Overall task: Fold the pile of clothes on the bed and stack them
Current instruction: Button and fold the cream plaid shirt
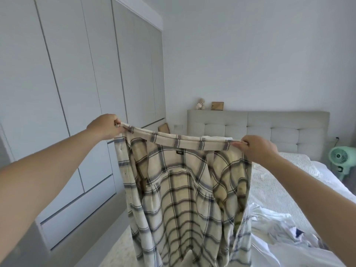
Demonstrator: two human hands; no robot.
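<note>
A cream plaid shirt [185,199] with dark and grey-blue stripes hangs spread out in the air in front of me, its collar stretched across the top. My left hand [105,127] pinches the collar's left end and my right hand [258,149] pinches its right end, both arms raised. The shirt's body hangs down past the bottom of the view. A crumpled pile of white clothes [275,226] with a bit of dark blue lies on the bed [269,185] at lower right, partly hidden behind the shirt.
The bed has a striped cover and a grey tufted headboard [269,130], with a small teddy bear [200,103] and a wooden frame [217,106] on its ledge. Tall grey wardrobes [77,93] line the left wall. A green fan [342,160] stands at the far right.
</note>
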